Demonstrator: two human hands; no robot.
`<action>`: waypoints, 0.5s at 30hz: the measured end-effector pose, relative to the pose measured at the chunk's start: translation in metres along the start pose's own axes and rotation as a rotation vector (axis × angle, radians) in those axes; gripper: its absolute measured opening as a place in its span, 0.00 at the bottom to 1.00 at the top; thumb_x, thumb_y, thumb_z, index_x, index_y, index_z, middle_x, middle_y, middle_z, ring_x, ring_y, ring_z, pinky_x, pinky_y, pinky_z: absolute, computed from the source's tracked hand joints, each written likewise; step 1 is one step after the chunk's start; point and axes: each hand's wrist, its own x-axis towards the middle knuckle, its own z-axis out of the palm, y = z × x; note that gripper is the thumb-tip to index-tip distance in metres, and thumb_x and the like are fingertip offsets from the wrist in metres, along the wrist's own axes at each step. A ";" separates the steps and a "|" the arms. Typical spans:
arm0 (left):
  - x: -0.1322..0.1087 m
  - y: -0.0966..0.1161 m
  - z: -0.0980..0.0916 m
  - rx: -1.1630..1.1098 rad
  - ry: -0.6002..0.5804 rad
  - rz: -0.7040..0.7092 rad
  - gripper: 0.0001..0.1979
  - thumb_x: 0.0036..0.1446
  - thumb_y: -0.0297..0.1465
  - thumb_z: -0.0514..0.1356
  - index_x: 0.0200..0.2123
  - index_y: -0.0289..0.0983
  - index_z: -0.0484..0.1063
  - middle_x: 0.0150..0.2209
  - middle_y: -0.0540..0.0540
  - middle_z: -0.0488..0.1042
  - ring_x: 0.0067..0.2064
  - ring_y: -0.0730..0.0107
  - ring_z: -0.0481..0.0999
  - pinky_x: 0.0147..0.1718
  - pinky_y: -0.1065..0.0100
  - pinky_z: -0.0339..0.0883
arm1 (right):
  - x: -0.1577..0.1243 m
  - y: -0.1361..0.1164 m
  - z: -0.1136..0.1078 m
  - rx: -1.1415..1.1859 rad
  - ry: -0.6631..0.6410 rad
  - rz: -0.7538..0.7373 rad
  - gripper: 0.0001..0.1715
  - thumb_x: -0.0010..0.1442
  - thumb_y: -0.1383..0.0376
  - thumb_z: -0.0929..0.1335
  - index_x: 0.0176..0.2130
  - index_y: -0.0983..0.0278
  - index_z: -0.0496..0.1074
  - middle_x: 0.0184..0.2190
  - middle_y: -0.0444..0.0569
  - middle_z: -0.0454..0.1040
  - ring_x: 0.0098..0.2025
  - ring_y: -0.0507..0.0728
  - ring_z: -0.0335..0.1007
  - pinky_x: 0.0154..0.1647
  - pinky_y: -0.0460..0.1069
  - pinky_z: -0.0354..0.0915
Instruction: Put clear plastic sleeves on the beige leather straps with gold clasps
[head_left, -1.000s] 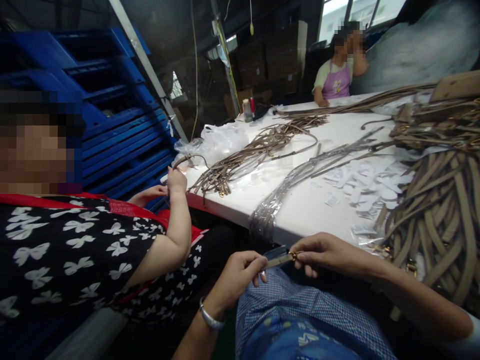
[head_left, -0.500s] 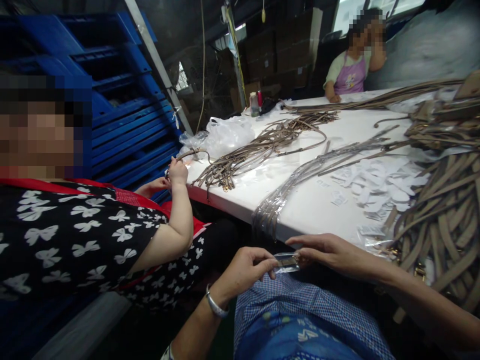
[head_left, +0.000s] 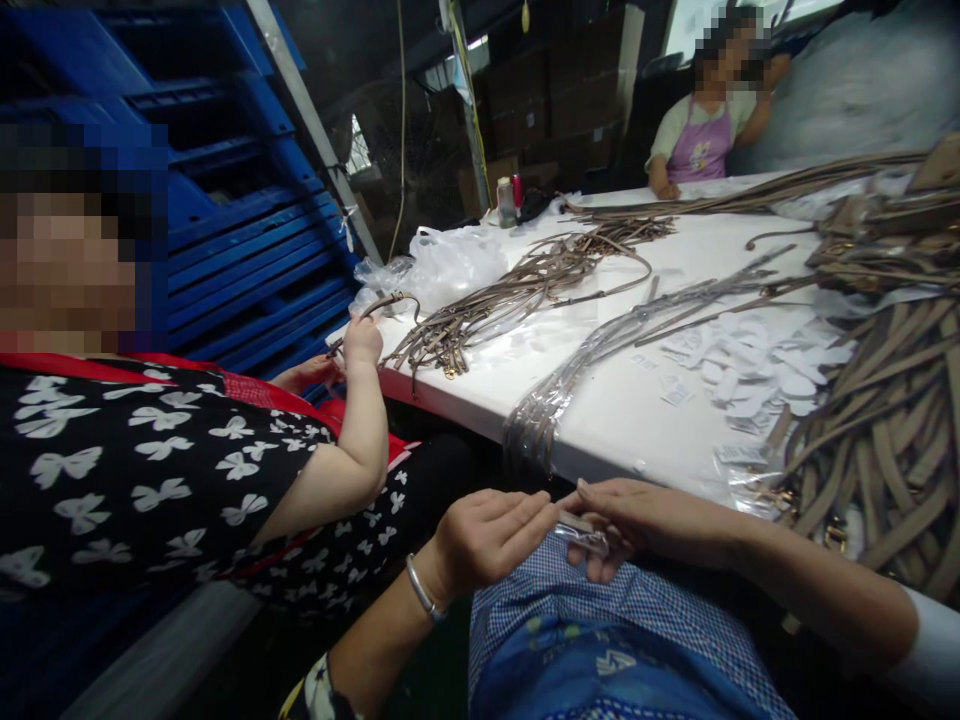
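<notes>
Low over my lap, a short flat piece in clear plastic, apparently a wrapped strap (head_left: 583,536), lies between my two hands. My left hand (head_left: 487,538) has its fingers straight and together, with their tips over the near end of the piece; its thumb is hidden. From the other side my right hand (head_left: 652,518) grips the piece, thumb above and fingers curled beneath. Just beyond, plastic-wrapped straps (head_left: 536,420) hang over the edge of the white table (head_left: 607,445).
Taupe straps with buckles (head_left: 885,450) are heaped at the right, beside white tags (head_left: 780,365). More straps (head_left: 495,300) and clear bags (head_left: 457,262) lie farther back. A co-worker (head_left: 165,480) sits close at left, another (head_left: 697,140) across the table. Blue pallets (head_left: 247,260) stand behind.
My left fingers have straightened from a pinch and lie over the wrapped piece. My right hand has turned, its fingers now under the piece, which is tilted.
</notes>
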 end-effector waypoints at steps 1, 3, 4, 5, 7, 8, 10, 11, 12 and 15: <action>-0.002 -0.001 -0.001 0.001 0.011 0.012 0.17 0.64 0.29 0.53 0.55 0.33 0.68 0.48 0.38 0.78 0.49 0.62 0.78 0.44 0.64 0.74 | 0.003 0.002 0.001 0.035 -0.035 0.015 0.29 0.65 0.47 0.61 0.48 0.70 0.71 0.37 0.56 0.78 0.31 0.52 0.76 0.37 0.49 0.71; -0.004 -0.003 -0.003 -0.001 0.033 0.026 0.18 0.64 0.30 0.53 0.56 0.33 0.67 0.49 0.37 0.77 0.50 0.62 0.77 0.45 0.64 0.74 | 0.007 0.005 0.005 0.094 -0.101 0.049 0.25 0.64 0.51 0.65 0.44 0.71 0.72 0.35 0.54 0.78 0.28 0.50 0.75 0.32 0.45 0.70; -0.005 -0.004 -0.003 -0.001 0.053 0.032 0.18 0.64 0.30 0.53 0.56 0.32 0.67 0.49 0.37 0.77 0.50 0.63 0.77 0.46 0.65 0.74 | 0.009 0.005 0.007 0.117 -0.122 0.064 0.23 0.64 0.53 0.66 0.42 0.71 0.73 0.33 0.53 0.77 0.26 0.49 0.74 0.29 0.43 0.70; -0.006 -0.004 -0.002 -0.006 0.078 0.033 0.18 0.64 0.29 0.54 0.55 0.32 0.67 0.49 0.37 0.77 0.50 0.63 0.78 0.46 0.65 0.74 | 0.011 0.005 0.009 0.131 -0.136 0.073 0.22 0.64 0.54 0.66 0.41 0.72 0.73 0.30 0.51 0.77 0.24 0.48 0.73 0.27 0.42 0.69; -0.009 -0.004 0.002 -0.050 0.138 -0.017 0.18 0.63 0.27 0.55 0.55 0.32 0.68 0.48 0.38 0.78 0.50 0.63 0.78 0.46 0.65 0.74 | 0.012 0.002 0.015 0.134 -0.136 0.053 0.20 0.63 0.55 0.67 0.40 0.72 0.73 0.26 0.47 0.75 0.21 0.46 0.70 0.23 0.40 0.67; -0.011 -0.004 0.006 -0.088 0.174 -0.080 0.17 0.62 0.26 0.55 0.55 0.33 0.68 0.47 0.39 0.79 0.49 0.64 0.78 0.46 0.66 0.74 | 0.012 0.000 0.017 0.124 -0.129 0.031 0.19 0.63 0.56 0.67 0.38 0.72 0.73 0.25 0.47 0.74 0.21 0.46 0.69 0.22 0.39 0.66; -0.016 -0.004 0.017 -0.199 0.219 -0.279 0.17 0.63 0.26 0.55 0.54 0.35 0.69 0.45 0.41 0.80 0.46 0.66 0.80 0.45 0.68 0.74 | 0.011 -0.004 0.022 0.110 -0.116 -0.015 0.19 0.63 0.56 0.68 0.37 0.72 0.73 0.25 0.47 0.75 0.21 0.46 0.70 0.23 0.40 0.66; -0.019 -0.005 0.022 -0.267 0.215 -0.387 0.16 0.63 0.27 0.55 0.54 0.36 0.70 0.45 0.42 0.80 0.44 0.67 0.80 0.45 0.69 0.74 | 0.011 -0.005 0.024 0.113 -0.107 -0.036 0.19 0.62 0.56 0.68 0.35 0.72 0.73 0.25 0.48 0.75 0.22 0.47 0.71 0.24 0.40 0.66; -0.021 -0.006 0.027 -0.329 0.201 -0.475 0.15 0.64 0.29 0.55 0.53 0.37 0.71 0.44 0.43 0.80 0.43 0.68 0.81 0.44 0.70 0.74 | 0.011 -0.005 0.026 0.124 -0.096 -0.050 0.19 0.62 0.56 0.68 0.34 0.72 0.73 0.25 0.49 0.75 0.22 0.48 0.71 0.25 0.41 0.67; -0.028 -0.012 0.030 -0.335 0.194 -0.572 0.13 0.65 0.31 0.54 0.49 0.38 0.74 0.42 0.44 0.81 0.41 0.68 0.81 0.42 0.70 0.74 | 0.013 0.002 0.031 0.196 -0.077 -0.050 0.18 0.62 0.56 0.68 0.32 0.70 0.71 0.25 0.51 0.76 0.21 0.50 0.72 0.23 0.42 0.68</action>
